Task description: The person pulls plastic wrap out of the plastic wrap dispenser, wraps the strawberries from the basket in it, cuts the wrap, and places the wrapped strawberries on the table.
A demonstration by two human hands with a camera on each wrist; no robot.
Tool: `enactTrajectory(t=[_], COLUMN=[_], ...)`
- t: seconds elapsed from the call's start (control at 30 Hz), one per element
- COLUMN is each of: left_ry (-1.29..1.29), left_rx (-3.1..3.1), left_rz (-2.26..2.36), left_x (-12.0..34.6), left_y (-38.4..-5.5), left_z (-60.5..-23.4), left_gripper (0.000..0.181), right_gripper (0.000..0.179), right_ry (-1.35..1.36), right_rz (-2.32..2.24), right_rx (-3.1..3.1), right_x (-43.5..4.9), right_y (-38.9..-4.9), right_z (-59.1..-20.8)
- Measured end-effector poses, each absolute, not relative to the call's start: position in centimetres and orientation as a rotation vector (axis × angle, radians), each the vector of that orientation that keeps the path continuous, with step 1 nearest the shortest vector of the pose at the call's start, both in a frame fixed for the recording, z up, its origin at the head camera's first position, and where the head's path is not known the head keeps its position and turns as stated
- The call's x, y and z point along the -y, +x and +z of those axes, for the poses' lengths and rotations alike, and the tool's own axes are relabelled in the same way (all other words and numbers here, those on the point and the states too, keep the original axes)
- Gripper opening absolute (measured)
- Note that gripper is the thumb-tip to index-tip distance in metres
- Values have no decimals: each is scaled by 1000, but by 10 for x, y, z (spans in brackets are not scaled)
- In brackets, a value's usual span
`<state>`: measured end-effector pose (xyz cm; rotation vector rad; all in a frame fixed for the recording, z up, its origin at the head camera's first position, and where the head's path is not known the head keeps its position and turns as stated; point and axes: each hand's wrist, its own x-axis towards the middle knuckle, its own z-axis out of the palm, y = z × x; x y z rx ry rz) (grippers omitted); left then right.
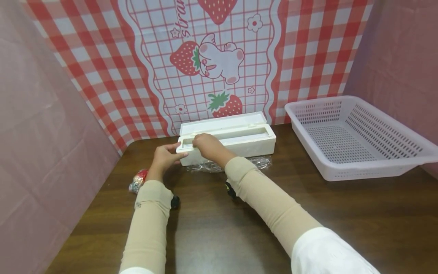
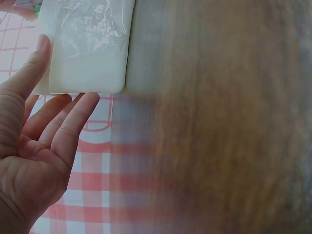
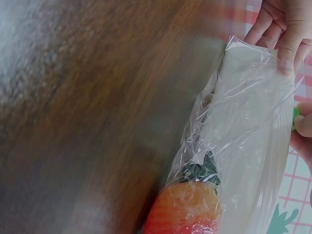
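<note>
A white plastic-wrap dispenser box [image 1: 239, 145] lies lengthwise at the back of the table, its lid [image 1: 224, 122] tipped up behind. My left hand [image 1: 165, 158] holds its left end, thumb over the front corner and fingers at the end face. Farther along its top edge, my right hand [image 1: 209, 146] pinches a small green piece [image 3: 296, 118], mostly covered by the fingers. Clear plastic film [image 3: 239, 117] hangs over the box front and gathers on the table below. An orange-red strawberry shape [image 3: 187, 209] with dark green leaves shows against the film in the right wrist view.
A red and silvery thing in clear wrapping [image 1: 139, 180] lies left of my left wrist. To the right stands a white perforated plastic basket [image 1: 380, 167]. Behind the box hangs a red-checked cloth [image 1: 313, 49] with strawberry prints. Pink cloth walls flank the brown table [image 1: 212, 228].
</note>
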<state>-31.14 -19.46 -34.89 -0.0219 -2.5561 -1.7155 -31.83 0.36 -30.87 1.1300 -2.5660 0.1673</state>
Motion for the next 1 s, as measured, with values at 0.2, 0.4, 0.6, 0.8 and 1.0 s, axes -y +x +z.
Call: enactTrajectory(t=[0.2,0.4,0.6,0.8,1.0], left_ry=[-31,-22,-9,-4,-11], left_rx=[2552,2560,2576,2589,2583], left_rz=[-1717,-1717,-1720,-1722,-1737], left_x=[194,193,194,196,197], left_y=[-311,-311,-310,-311,-312], left_z=[-348,-346,-345,-346,-349], left_gripper=[59,60,61,62,61], right_gripper=[21,21,21,23,25], right_ry=[1139,1138,1135,1140,1144], right_rz=[189,189,199,201,206], right_rx=[2565,2563,2559,2567,2576], right_x=[-7,-8,-10,-12,-13], right_y=[-317,-318,-318,-319,-319], right_z=[-307,-306,-307,-308,-310])
